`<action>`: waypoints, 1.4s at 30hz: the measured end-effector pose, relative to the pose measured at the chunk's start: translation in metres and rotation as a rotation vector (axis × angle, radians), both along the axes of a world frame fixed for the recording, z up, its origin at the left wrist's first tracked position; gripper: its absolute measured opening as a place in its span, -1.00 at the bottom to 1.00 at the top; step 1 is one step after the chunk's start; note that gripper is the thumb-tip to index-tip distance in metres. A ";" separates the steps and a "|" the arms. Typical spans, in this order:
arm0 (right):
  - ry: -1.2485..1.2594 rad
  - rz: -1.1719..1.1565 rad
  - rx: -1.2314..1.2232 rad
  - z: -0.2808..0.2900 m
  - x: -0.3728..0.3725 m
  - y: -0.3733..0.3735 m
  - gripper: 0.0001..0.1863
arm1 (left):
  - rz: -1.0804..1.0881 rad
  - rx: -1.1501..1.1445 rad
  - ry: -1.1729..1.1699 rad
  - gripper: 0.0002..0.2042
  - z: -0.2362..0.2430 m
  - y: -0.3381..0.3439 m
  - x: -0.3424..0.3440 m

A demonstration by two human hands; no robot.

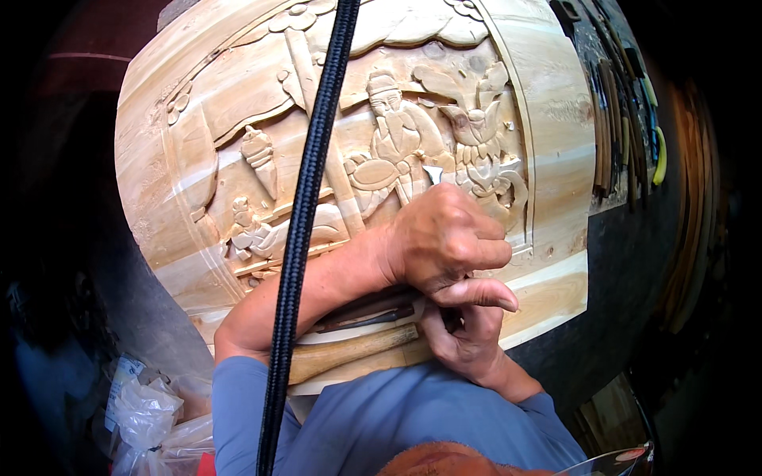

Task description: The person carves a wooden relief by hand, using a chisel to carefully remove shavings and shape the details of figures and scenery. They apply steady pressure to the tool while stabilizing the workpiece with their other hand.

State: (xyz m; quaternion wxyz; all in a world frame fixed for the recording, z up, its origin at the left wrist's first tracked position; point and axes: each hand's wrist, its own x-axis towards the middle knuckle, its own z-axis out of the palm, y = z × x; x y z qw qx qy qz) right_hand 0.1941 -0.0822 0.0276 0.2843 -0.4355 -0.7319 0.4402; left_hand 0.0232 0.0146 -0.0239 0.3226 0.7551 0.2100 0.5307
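Note:
A large pale wooden panel (548, 127) lies before me, carved in relief with a seated robed figure (397, 139), leafy shapes and drapery. My left hand (452, 242) is closed in a fist over the carving, its forearm crossing from the left. A bright metal blade (432, 174), apparently a chisel's, pokes out beyond its knuckles against the figure's lower right side; the handle is hidden. Close below, nearer my body, my right hand (470, 337) has curled fingers partly covered by the left hand. What it grips, if anything, cannot be made out.
Along the panel's near edge lie a thick wooden handle (357, 353) and dark slim tools (361, 316). A black braided cable (311, 174) crosses the view. Several wooden-handled tools (615, 119) lie at right, beside a yellow curved object (660, 156). Plastic bags (151, 412) sit lower left.

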 end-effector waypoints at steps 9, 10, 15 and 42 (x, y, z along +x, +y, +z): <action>-0.009 0.012 0.059 -0.002 -0.003 0.003 -0.62 | -0.008 -0.028 -0.010 -0.42 0.002 0.002 -0.003; -0.014 0.029 0.059 -0.003 -0.002 0.004 -0.62 | -0.007 -0.030 -0.005 -0.42 0.002 0.002 -0.003; 0.016 -0.008 0.050 -0.017 0.001 -0.001 -0.63 | 0.015 -0.041 0.086 -0.41 0.009 0.004 -0.005; -0.141 0.052 0.024 0.007 0.008 0.015 -0.69 | 0.049 -0.012 0.010 -0.47 0.003 0.003 0.001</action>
